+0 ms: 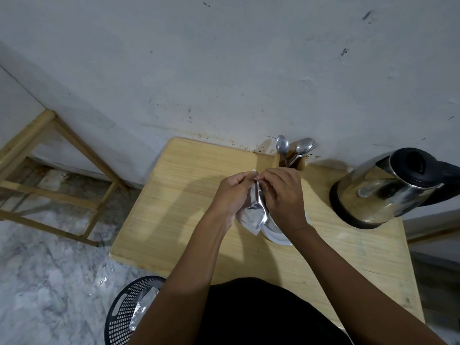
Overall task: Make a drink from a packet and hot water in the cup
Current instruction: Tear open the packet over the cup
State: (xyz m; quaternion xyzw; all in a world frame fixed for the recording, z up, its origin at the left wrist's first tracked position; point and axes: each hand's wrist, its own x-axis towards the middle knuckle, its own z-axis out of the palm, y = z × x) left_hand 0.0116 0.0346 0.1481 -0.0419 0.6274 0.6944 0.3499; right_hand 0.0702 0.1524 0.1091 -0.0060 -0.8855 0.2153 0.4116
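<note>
Both forearms reach to a light, crinkly foil packet (pixel 254 210), left hand (pixel 230 195) and right hand (pixel 282 195) pinching its top edge above the cup (pixel 277 236), probably the best tearing hold.

a plain home kitchen corner: kettle (pixel 388 188), cutlery holder (pixel 292 163), small wooden table (pixel 174 195).

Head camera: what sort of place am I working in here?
Probably a plain home kitchen corner or tea nook: a small wooden table against a stained wall, an electric kettle, a wooden holder of spoons, and a black waste basket on the marble floor.
</note>
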